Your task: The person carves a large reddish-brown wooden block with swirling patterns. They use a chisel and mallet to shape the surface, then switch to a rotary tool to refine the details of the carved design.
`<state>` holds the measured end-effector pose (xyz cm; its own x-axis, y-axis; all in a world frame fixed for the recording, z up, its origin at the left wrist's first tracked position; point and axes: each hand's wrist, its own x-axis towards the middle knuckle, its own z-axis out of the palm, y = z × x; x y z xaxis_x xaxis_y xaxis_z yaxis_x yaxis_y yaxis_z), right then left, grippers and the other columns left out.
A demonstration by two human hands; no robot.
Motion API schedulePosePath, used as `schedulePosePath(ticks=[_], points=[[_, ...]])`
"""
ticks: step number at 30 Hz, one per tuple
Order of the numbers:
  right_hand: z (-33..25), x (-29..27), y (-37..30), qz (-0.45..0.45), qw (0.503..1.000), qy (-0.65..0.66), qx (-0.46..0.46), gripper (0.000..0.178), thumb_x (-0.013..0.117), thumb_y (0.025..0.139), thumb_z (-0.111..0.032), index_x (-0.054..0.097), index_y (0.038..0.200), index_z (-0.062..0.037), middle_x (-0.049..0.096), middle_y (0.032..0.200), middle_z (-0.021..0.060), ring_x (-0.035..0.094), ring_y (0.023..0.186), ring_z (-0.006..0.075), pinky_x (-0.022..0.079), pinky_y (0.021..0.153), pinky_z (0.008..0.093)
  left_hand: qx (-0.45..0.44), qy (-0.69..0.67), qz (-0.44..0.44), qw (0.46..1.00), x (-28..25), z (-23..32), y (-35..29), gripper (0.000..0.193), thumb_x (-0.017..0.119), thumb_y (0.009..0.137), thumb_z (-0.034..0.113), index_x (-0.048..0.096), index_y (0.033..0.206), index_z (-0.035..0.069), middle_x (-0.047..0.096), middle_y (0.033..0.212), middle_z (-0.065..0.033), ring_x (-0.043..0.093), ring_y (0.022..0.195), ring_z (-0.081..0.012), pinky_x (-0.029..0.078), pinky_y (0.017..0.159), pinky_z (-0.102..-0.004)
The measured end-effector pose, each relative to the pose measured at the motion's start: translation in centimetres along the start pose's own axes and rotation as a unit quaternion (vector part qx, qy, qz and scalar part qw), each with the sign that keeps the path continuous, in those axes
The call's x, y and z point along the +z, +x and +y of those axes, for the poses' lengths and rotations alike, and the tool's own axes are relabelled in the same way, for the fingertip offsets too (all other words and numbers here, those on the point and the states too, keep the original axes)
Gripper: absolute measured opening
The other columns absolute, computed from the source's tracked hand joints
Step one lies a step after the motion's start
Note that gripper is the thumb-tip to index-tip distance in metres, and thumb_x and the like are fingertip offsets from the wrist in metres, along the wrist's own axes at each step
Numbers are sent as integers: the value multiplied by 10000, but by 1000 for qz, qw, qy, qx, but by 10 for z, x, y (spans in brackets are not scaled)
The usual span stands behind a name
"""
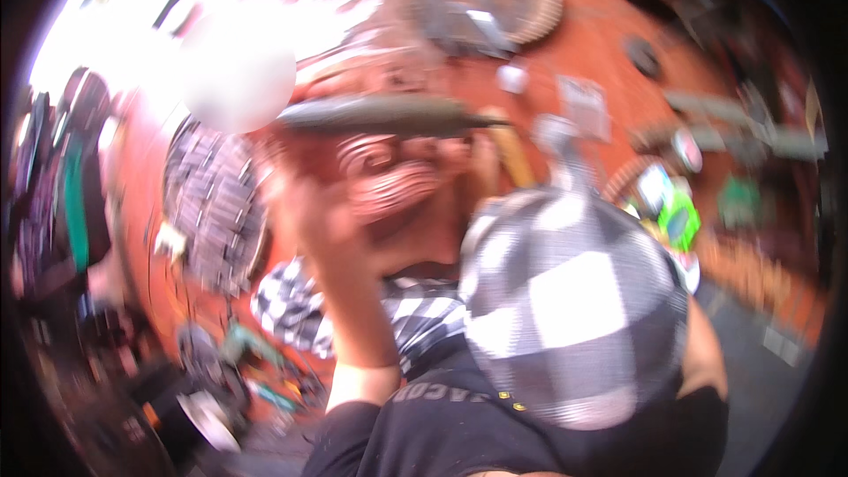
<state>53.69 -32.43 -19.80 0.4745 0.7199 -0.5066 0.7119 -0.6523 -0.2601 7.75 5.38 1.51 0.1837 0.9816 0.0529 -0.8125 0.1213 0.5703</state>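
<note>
A long dark, blade-like piece (380,115) lies crosswise in front of me, with a yellowish handle-like strip (512,155) at its right end. Beneath it are reddish-brown coils (389,177), banded and blurred, whose kind I cannot make out. My left hand (305,199) is beside the left end of the dark piece; motion smears its fingers, so a grip does not show. My right hand (481,163) appears near the right end, blurred and mostly hidden behind my raised knee (574,300) in black-and-white checked cloth.
Left lies a round tray (216,208) of dark flat pieces; far off, another round woven tray (552,4). A white round object (238,66) stands out at upper left. A paper sheet (585,106) and a bright green packet (678,219) are right. A green tool (247,344) lies lower left.
</note>
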Motion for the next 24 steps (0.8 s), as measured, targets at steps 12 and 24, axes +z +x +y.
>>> schedulePosePath(ticks=[12, 24], points=[[-256, -146, 54, 113, 961, 138, -209, 718, 778, 807, -452, 532, 1313, -6, 622, 1156, 171, 647, 1021, 265, 528, 876, 382, -125, -151, 84, 977, 12, -22, -38, 483, 555, 992, 458, 541, 1253, 52, 639, 1249, -138, 630, 1206, -277, 546, 1026, -406], [-558, -177, 5, 22, 679, 73, -730, 582, 884, 725, -403, 708, 1088, 17, 655, 1106, 217, 704, 945, 280, 586, 810, 353, -217, -327, 74, 916, 23, 9, -28, 548, 542, 988, 506, 508, 1293, 53, 622, 1203, -96, 618, 1164, -201, 561, 823, -297]])
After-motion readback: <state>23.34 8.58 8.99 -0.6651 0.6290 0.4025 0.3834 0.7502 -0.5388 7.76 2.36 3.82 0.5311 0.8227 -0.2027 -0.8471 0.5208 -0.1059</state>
